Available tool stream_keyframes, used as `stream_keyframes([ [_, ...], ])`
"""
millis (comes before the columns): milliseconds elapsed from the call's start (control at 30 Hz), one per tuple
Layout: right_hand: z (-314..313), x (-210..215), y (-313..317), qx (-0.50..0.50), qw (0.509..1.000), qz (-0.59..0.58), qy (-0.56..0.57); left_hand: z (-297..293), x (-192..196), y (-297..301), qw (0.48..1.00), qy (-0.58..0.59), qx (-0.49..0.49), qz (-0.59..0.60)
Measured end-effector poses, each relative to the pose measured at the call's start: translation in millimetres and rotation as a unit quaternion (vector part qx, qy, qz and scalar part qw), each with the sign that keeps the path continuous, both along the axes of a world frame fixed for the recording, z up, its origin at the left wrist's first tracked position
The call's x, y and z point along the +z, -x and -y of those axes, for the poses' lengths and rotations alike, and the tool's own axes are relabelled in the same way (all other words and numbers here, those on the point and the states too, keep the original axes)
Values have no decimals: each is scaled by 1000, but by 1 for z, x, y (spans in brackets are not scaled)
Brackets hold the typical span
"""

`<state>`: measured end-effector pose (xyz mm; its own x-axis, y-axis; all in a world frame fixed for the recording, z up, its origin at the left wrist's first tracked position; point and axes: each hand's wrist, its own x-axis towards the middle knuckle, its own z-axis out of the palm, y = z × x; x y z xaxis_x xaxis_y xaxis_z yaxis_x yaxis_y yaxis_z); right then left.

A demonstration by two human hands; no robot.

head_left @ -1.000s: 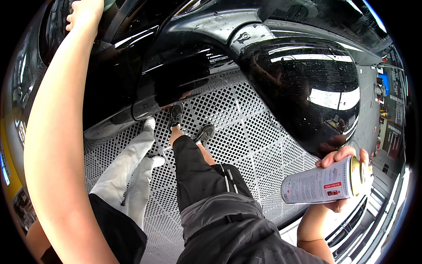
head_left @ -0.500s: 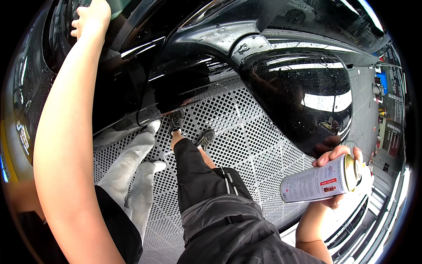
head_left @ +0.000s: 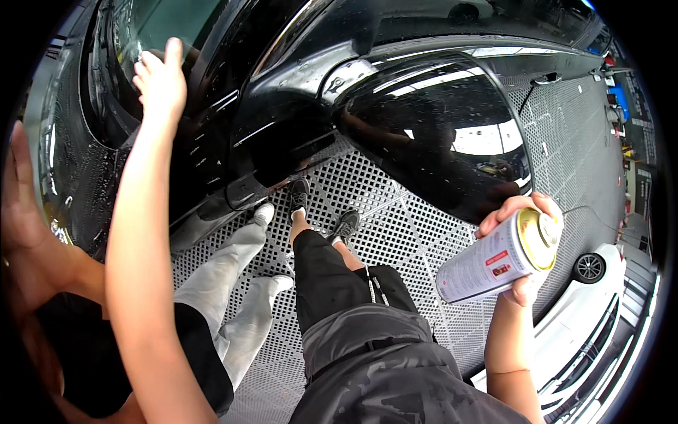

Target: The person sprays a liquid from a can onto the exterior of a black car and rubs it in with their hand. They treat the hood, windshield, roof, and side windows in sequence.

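Note:
My right hand (head_left: 526,212) is wrapped round a white aerosol can (head_left: 487,265) with a gold-coloured top. The can lies tilted, its top toward the upper right, just below the glossy black side mirror (head_left: 431,134) of a black car. My left arm reaches up toward the car's windscreen (head_left: 169,28). At its end my left hand (head_left: 162,85) is open, fingers apart and holding nothing, over the lower corner of the glass. Whether it touches the car I cannot tell. Water drops dot the mirror and the bodywork.
A co-worker in a black top and light grey trousers (head_left: 233,318) stands close on my left, one hand (head_left: 25,205) raised near the car's bonnet. Grey perforated tiles (head_left: 395,233) cover the floor. A white car (head_left: 579,318) stands at the lower right.
My left hand has come down from the picture's top edge, its fingers now spread. The can and my right hand have shifted slightly left and up. The co-worker's raised hand now shows.

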<state>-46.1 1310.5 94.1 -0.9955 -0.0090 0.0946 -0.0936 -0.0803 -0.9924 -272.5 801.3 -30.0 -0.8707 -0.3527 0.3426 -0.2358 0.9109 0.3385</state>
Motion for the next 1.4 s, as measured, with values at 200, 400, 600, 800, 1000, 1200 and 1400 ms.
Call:
stream_keyframes([
  [200,1,1,2,-6,999,7,39,-135,56,-117,942,17,-258,-214],
  [400,-17,-15,-25,-9,996,-60,59,-149,-10,-188,932,198,-302,4],
  [600,-36,-25,-76,-60,996,-26,68,-183,-11,-148,900,219,-377,10],
  [800,-57,-38,-132,-163,986,1,34,-113,3,-168,833,304,-442,132],
  [1000,-43,-43,-168,-234,972,32,5,-119,7,-148,765,357,-520,126],
  [1200,22,-27,-178,-220,974,24,42,-178,3,-87,683,371,-626,54],
  [1400,79,-13,-204,-253,966,-29,42,-191,-6,-78,711,291,-640,14],
])
